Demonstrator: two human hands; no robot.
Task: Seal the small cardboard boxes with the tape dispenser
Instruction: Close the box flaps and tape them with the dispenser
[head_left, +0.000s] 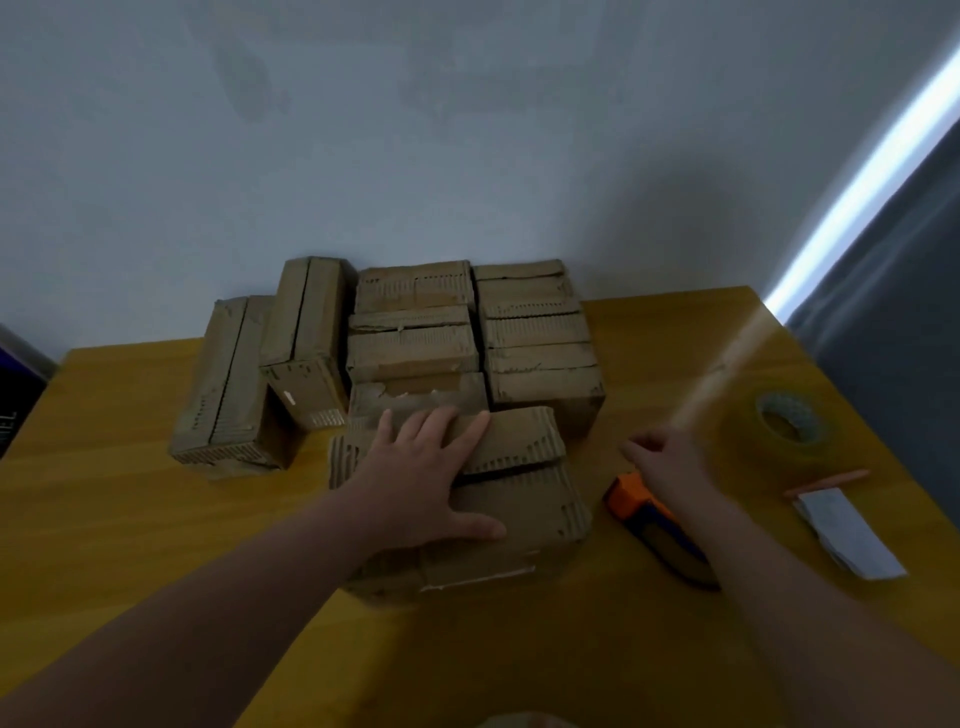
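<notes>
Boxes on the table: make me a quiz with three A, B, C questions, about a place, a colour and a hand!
1. Where is the tape roll?
A. on a box
B. on the table, right of the boxes
C. on the floor
2. What colour is the table?
A. yellow
B. white
C. black
3. What is the left hand doing?
A. holding a pencil
B. lifting the tape roll
C. lying flat on the nearest box

Answers: B, the roll sits by the right edge; A, the bare top looks yellow; C, its straight fingers rest on the flaps.
</notes>
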